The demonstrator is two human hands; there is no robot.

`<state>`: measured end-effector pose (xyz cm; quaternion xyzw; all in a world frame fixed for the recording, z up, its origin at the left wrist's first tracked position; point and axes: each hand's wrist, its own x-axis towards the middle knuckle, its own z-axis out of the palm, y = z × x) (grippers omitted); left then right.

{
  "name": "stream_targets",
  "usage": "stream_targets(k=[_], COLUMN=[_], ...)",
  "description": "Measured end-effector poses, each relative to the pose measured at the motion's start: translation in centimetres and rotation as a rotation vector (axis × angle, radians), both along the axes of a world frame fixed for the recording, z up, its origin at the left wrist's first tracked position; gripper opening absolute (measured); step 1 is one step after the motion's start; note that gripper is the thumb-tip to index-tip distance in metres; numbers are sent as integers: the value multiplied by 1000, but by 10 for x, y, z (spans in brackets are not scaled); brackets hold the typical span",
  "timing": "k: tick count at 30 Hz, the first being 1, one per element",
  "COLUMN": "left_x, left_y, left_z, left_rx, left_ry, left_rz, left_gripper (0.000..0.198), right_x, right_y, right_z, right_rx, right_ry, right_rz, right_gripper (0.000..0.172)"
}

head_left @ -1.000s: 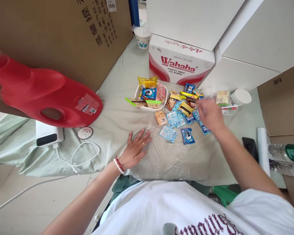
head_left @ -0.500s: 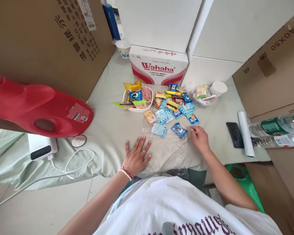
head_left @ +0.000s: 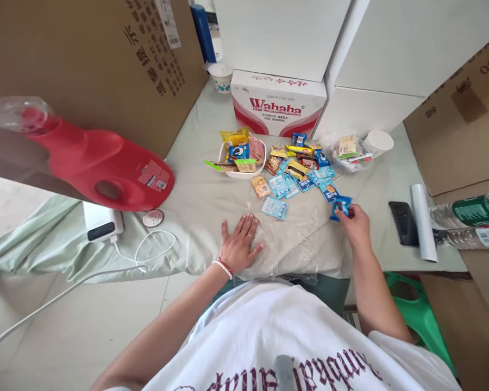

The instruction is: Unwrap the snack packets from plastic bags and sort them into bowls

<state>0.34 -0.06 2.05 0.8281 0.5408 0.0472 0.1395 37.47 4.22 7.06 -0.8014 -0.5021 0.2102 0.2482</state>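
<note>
My right hand (head_left: 356, 225) pinches a dark blue snack packet (head_left: 341, 208) at its right end, to the right of the snack pile. Flat on the cloth, fingers spread, lies my left hand (head_left: 239, 247), holding nothing. Between the hands a clear plastic sheet (head_left: 297, 244) covers part of the cloth. Light blue packets (head_left: 274, 208) lie beyond it, along with a tan cracker packet (head_left: 261, 187) and a yellow packet (head_left: 296, 169). A white bowl (head_left: 244, 175) behind them holds several snacks, and a clear container (head_left: 352, 163) on the right holds more small packets.
At the back stands a white and red Wahaha box (head_left: 279, 108). A big red jug (head_left: 118, 168), a power bank (head_left: 101, 220) and its cable (head_left: 163, 232) are at left. To the right are a paper cup (head_left: 378, 143), a phone (head_left: 403, 222), a white roll (head_left: 424, 222) and plastic bottles (head_left: 472, 210).
My right hand has taken hold of the dark blue packet and moved it rightward, off its place by the plastic sheet. My left hand stays flat. The view has shifted slightly.
</note>
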Motion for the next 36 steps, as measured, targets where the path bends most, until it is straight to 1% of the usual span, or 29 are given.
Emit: stream_targets(k=[1,2,3,4,6,8,10,13,15,17,19,22,27,29,30,32,34,36], left_x=[2,4,5,6,7,5,1,-5,-7,-9,-11,-15,-24,-26,-26,-26,-26,-27], left_y=[3,6,9,10,10,6,0,-8,-10,-10,-8,-5,-2,-1,-1,-1,-1,-1], left_z=[0,0,0,0,-1,-1,-1,0,2,3,3,1,-3,-4,-4,-4,-4,-4], left_rx=[-4,-8,-11,-14,-14,-9,0,6,3,-3,-4,16,47,48,50,56,65,77], left_ry=[0,1,3,4,5,3,0,0,3,4,2,-7,-20,-23,-22,-20,-17,-14], left_rz=[11,20,25,26,17,3,-7,-10,-10,-17,-22,-3,23,17,15,15,13,6], left_gripper=[73,72,71,72,74,76,75,72,69,66,63,59,59,60,60,60,60,61], right_x=[-1,-6,-15,-28,-60,-92,-116,-129,-129,-128,-130,-134,-127,-119,-113,-102,-91,-85], right_y=[-9,-18,-27,-34,-44,-45,-41,-33,-29,-26,-24,-22,-21,-11,-2,27,68,112], right_z=[7,14,19,22,22,14,3,-7,-8,-6,-5,-7,-9,-5,-2,4,8,9], right_rx=[75,139,185,206,193,144,58,-31,-30,-31,-54,-70,-39,-48,-46,-27,8,37], right_ry=[-14,-27,-38,-49,-82,-146,-228,-245,-199,-196,-234,-260,-164,-101,-92,-131,-217,-281], right_rz=[-50,-65,-36,41,280,509,703,943,1011,1002,998,1049,1082,1094,1059,907,704,558], right_gripper=[44,47,49,48,42,37,36,43,54,58,55,53,54,46,39,31,35,44])
